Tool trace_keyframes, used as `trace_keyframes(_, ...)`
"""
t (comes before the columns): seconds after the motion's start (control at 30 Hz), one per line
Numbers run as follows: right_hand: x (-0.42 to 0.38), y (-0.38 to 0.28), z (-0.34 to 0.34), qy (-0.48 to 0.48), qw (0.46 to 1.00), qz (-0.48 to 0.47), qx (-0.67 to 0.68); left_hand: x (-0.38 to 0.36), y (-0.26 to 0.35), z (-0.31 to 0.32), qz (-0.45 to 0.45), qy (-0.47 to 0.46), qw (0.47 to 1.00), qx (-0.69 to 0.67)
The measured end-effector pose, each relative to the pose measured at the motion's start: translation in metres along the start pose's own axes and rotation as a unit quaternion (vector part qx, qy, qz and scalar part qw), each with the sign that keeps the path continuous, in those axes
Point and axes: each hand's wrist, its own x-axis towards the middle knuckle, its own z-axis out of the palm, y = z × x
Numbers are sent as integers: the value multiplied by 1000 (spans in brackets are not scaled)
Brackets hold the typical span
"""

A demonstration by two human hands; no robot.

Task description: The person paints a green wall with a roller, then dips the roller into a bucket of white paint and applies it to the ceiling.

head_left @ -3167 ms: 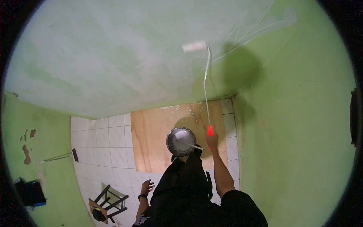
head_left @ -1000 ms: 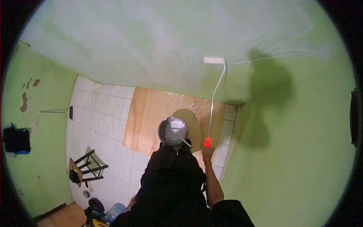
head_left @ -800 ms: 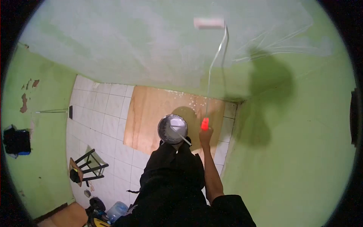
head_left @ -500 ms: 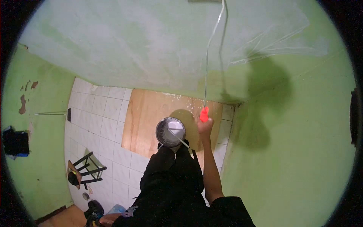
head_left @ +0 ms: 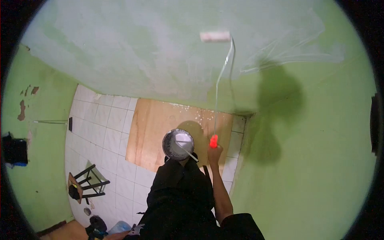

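My right hand (head_left: 215, 154) is closed around the red handle of a paint roller (head_left: 214, 141). Its thin metal rod runs up to a pale roller head (head_left: 215, 37), which lies against the wall (head_left: 160, 52), where whitish paint covers much of the green. Between my feet and that wall stands a dark bucket (head_left: 165, 145) with light paint inside and a pale stick (head_left: 187, 151) leaning out over the rim. A bit of skin, seemingly my left hand or forearm (head_left: 117, 236), shows at the bottom edge; its fingers are hidden.
Under the bucket lies a wooden board (head_left: 148, 132) spotted with paint on the white tiled floor (head_left: 120, 168). A small stool (head_left: 86, 185) is at the left, with a dark item on it. Green walls rise left and right (head_left: 320, 160). Dark and bluish items lie at lower left.
My right hand has drawn back toward my body, and the roller head has come down the wall, now fully in view. The bucket stays in place on the board.
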Motion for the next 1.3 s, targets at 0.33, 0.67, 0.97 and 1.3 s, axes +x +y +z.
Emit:
trace_keyframes(0.33, 55, -61, -1, -32, 998, 1, -45, -23, 33, 7, -70, -40, 989, -121)
trace_keyframes(0.67, -77, 71, -11, -53, 968, 244, -20, 176, -292, -150, 181, 251, 814, 492)
trace_keyframes(0.97, -18, -18, -10, -44, 984, 170, 27, 205, -259, -159, 194, 22, 749, 633)
trace_keyframes(1.3, -7, 15, 19, -32, 986, 161, -28, 159, -56, -36, 18, 174, 973, 150)
